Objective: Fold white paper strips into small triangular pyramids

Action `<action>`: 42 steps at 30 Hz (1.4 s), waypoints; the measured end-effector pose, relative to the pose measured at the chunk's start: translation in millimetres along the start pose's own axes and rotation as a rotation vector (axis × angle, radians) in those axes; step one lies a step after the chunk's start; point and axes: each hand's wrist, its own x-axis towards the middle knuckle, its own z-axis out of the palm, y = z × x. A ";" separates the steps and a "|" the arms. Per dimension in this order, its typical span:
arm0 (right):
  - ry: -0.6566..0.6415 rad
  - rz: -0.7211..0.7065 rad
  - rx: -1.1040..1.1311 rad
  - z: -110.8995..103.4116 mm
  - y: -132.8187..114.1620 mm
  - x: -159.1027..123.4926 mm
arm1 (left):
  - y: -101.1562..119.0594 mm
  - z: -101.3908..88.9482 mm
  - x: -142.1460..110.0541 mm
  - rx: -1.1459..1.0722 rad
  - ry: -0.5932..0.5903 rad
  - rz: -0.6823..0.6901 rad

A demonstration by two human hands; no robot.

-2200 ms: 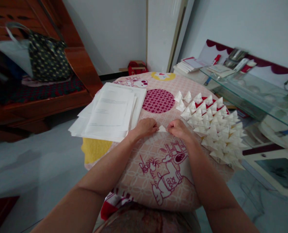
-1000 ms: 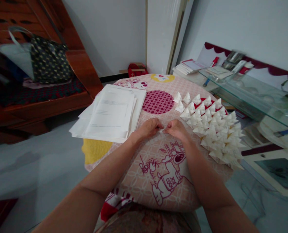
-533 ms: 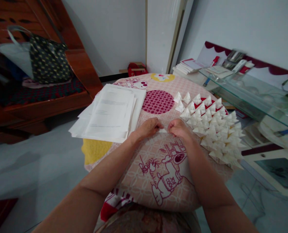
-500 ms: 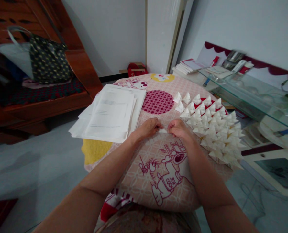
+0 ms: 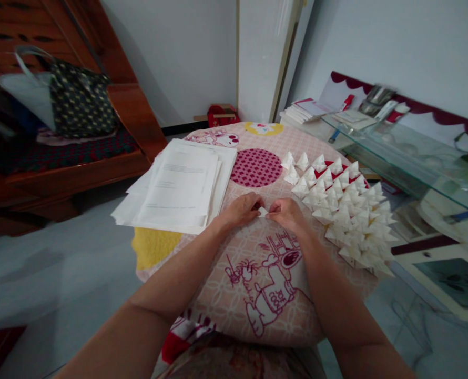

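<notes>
Near the middle of the cloth-covered table (image 5: 218, 284), my left hand (image 5: 245, 207) and my right hand (image 5: 287, 213) face each other with fingers pinched. Between them is a small piece of white paper (image 5: 263, 211), gripped from both sides; its fold is mostly hidden by my fingers. To the right of my right hand stand many pointed folded paper pieces (image 5: 342, 208), set close together in rows. Left of my left hand lies a stack of printed paper sheets (image 5: 179, 184), its edges uneven and partly over the table's rim.
A glass shelf (image 5: 407, 158) with small items runs along the right wall. Papers and booklets (image 5: 307, 109) lie at its far end. On the left is a wooden bench (image 5: 127, 116) with a dark patterned bag (image 5: 82, 100).
My right hand has moved left, closer to my left hand, and less of the white paper shows between them. My left hand has barely moved.
</notes>
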 end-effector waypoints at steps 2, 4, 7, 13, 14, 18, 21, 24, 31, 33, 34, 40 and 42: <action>-0.007 -0.061 0.020 -0.7 3.3 -1.2 | 0.9 -0.2 -1.9 -0.074 -0.003 0.005; -0.024 -0.120 0.064 -1.6 6.4 -1.8 | 1.0 0.2 -3.5 -0.185 -0.001 0.005; -0.081 -0.168 0.187 -3.0 8.3 -2.5 | 0.4 1.9 -4.2 -0.404 0.011 -0.002; -0.205 -0.093 0.540 -2.9 6.7 -5.8 | -1.4 -0.7 -3.3 -0.775 -0.031 -0.059; -0.204 -0.077 0.585 -2.8 6.4 -6.2 | -1.7 -2.3 -3.7 -0.783 -0.037 -0.075; -0.165 -0.036 0.675 -3.2 5.4 -6.6 | -1.1 -8.2 -6.9 -0.784 -0.125 -0.172; -0.133 -0.027 0.690 -3.8 4.2 -6.4 | 1.2 -10.1 -8.2 -0.820 -0.169 -0.245; -0.110 -0.026 0.711 -3.8 3.2 -6.5 | 3.5 -10.2 -8.0 -0.862 -0.158 -0.288; -0.057 -0.044 0.782 -3.2 2.8 -6.6 | 4.7 -8.9 -9.5 -1.002 -0.110 -0.331; -0.060 -0.042 0.802 -3.5 2.2 -6.6 | 5.1 -8.4 -9.8 -1.028 -0.096 -0.333; -0.062 -0.039 0.808 -3.7 1.7 -6.7 | 5.4 -8.2 -9.8 -1.037 -0.088 -0.334; -0.109 -0.001 0.835 -5.1 -0.9 -7.3 | 11.5 -8.3 -8.0 -0.981 -0.057 -0.268; -0.131 0.008 0.858 -4.6 -1.3 -7.2 | 13.9 -8.9 -8.1 -0.946 -0.026 -0.257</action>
